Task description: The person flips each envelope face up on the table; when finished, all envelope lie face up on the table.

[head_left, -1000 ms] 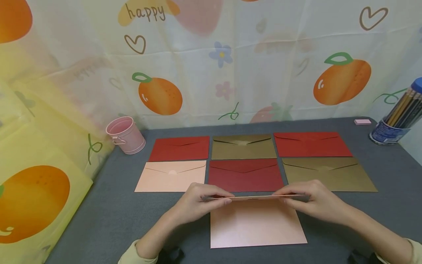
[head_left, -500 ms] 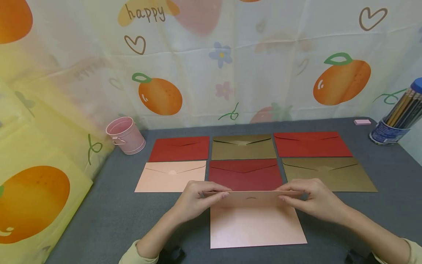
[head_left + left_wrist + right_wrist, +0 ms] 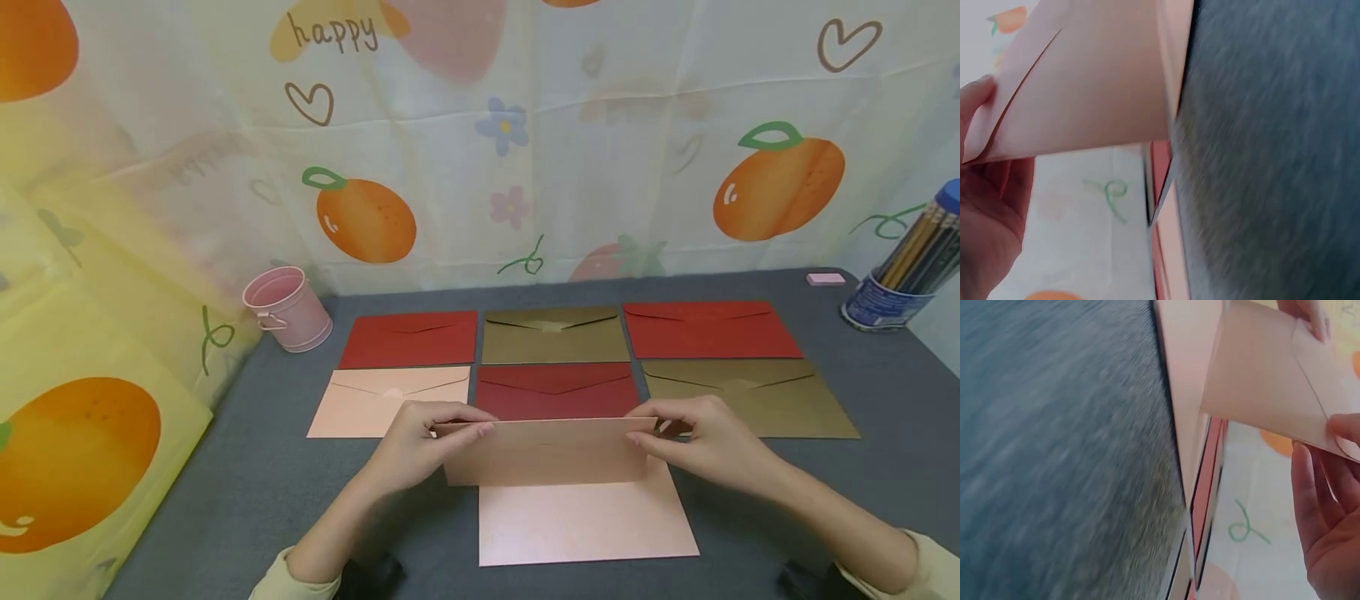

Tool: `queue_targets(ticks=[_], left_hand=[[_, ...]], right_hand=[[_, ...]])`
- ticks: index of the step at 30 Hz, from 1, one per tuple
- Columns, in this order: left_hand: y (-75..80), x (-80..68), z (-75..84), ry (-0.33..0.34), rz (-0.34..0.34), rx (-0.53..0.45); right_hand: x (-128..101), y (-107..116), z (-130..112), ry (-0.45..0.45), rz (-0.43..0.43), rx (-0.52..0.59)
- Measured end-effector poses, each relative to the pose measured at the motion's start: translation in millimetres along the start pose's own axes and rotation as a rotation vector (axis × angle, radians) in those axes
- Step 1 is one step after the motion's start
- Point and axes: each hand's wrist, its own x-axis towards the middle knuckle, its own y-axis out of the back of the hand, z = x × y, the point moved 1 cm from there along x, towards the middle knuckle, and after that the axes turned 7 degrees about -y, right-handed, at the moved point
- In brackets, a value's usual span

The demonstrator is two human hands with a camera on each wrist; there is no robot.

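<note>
Both hands hold a pale pink envelope upright by its top corners, just above the grey table. My left hand pinches the upper left corner, my right hand the upper right one. Beneath it a second pink envelope lies flat near the front edge. The left wrist view has the lifted envelope with my left hand at its corner. From the right wrist, the same envelope is pinched by my right hand.
Behind the hands lie two rows of envelopes: red, gold, red, then pink, dark red, gold. A pink bucket stands back left; a pencil cup and pink eraser back right.
The held envelope has tipped up from edge-on to nearly upright, showing its face, and both hands have shifted a little up and to the left with it.
</note>
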Motion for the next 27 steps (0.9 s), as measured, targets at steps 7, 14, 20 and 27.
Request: queue_targets(ticks=[7, 14, 20, 27], left_hand=[[33.1, -6.7, -3.7, 0.193, -0.058, 0.090], [68.2, -22.7, -12.0, 0.318, -0.088, 0.139], [99.2, -43.9, -29.8, 0.429, -0.084, 0.152], [130.5, -66.7, -40.4, 0.541, -0.066, 0.237]], right_hand=[[17, -22, -8, -0.187, -0.152, 0.186], [36, -61, -14, -0.327, -0.311, 0.395], [52, -95, -26, -0.383, -0.377, 0.394], [74, -128, -42, -0.309, -0.386, 0.253]])
